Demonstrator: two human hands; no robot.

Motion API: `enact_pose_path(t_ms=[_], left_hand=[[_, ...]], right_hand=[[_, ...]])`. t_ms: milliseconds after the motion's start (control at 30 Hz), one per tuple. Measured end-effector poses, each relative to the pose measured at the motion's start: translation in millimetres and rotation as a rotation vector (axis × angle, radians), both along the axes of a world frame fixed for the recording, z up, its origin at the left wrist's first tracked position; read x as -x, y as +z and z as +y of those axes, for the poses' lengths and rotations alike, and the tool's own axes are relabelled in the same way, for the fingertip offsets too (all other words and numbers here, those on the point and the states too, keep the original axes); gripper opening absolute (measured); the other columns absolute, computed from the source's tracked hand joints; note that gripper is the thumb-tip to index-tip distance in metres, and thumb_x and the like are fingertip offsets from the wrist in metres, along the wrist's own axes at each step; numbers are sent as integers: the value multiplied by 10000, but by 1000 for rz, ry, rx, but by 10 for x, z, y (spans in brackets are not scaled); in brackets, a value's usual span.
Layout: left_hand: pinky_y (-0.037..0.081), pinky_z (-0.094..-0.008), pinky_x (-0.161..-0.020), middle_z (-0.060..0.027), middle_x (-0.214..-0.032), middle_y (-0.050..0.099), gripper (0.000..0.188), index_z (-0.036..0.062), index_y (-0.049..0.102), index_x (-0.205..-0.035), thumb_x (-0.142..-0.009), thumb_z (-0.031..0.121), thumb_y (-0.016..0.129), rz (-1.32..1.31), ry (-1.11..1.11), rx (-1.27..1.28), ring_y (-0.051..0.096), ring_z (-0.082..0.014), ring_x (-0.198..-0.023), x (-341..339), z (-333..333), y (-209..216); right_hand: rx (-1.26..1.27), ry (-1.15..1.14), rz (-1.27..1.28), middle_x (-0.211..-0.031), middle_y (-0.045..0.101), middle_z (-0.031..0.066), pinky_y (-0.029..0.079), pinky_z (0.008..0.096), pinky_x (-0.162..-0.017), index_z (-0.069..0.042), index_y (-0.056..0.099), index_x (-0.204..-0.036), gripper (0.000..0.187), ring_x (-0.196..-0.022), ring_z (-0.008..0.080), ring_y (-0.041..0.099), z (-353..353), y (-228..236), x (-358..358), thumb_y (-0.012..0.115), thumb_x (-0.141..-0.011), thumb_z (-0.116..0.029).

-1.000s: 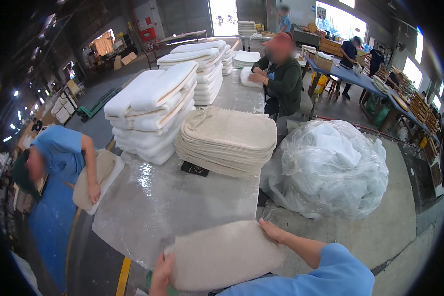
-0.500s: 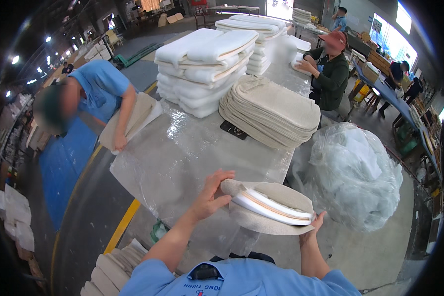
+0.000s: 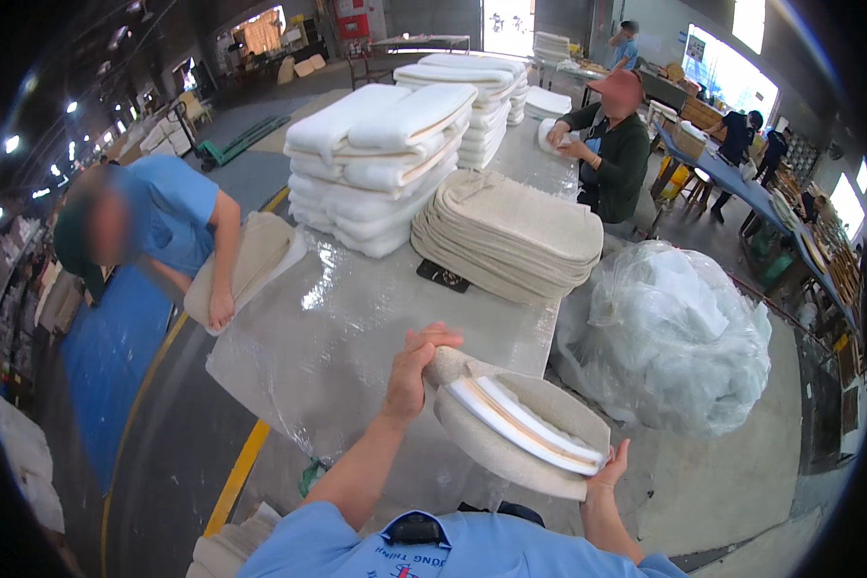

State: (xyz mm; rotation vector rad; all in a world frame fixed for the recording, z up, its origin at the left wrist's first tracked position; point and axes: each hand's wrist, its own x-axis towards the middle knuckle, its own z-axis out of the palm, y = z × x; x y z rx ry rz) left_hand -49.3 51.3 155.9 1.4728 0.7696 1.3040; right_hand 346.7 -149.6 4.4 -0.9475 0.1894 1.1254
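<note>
In front of me is a beige fabric cushion cover (image 3: 491,445), its long opening facing me. A layered cushion pad (image 3: 522,420), white with a tan middle layer, shows inside the opening. My left hand (image 3: 410,378) is wrapped at the cover's left end, fingers stretched along the far side and partly hidden. At the near right end, my right hand (image 3: 604,479) grips the cover by its corner, thumb up and the other fingers mostly hidden beneath. The cover tilts down toward the right, held over the near edge of the plastic-covered table (image 3: 356,332).
Beyond the cover lie a stack of beige covers (image 3: 511,231) and tall stacks of white pads (image 3: 376,164). A large plastic bag of white stuffing (image 3: 669,337) stands at the right. Co-workers handle a beige piece (image 3: 246,265) at the left and a white piece at the far right.
The cover's right end has dropped and come nearer with my right hand, so it slants more. My left hand remains at the left end. The view has shifted slightly.
</note>
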Motion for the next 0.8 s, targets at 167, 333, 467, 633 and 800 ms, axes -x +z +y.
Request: enact_pose_path(t_ms=[167,333,467,633,800], left_hand=[[317,-405,-1214,-141,-1063,781,432,-19,697,-1236,-1019,217,407,-310,-36,55,670,-238,-1091,23,165,361],[368,-445,-1193,-153,-864,762,483,-65,606,-1307,-1025,266,396,-393,-83,-175,696,-262,-946,-125,366,780],[369,-444,-1206,-149,-897,784,478,-86,561,-1351,-1005,207,410,-454,-159,-201,702,-251,-998,-352,341,1013],[401,-434,-1188,-147,-1052,782,439,-34,626,-1341,-1004,131,397,-496,-184,-115,690,-211,-1007,-719,382,1014],[500,-367,-1047,-140,-1159,770,395,-27,724,-1195,-1039,170,419,-118,9,-157,684,-205,-1072,-940,1034,555]], right_hand=[[-111,100,66,-1272,732,125,542,532,-1081,-53,690,-1233,537,-1227,354,679,3,440,760,543,-1081,-547],[-53,360,115,-1391,691,132,529,515,-1095,-50,636,-1383,462,-1267,336,661,-157,378,1002,598,-1100,-413],[-8,520,186,-1475,647,138,519,528,-1105,-87,582,-1494,510,-1324,325,631,-353,272,1160,563,-1112,-425],[98,649,212,-1440,675,166,524,516,-1104,-75,644,-1441,476,-1312,313,645,-431,159,1378,523,-1126,-410],[248,1027,57,-1399,697,159,537,476,-1080,-50,646,-1434,505,-1260,285,663,-452,433,1374,499,-1137,-431]])
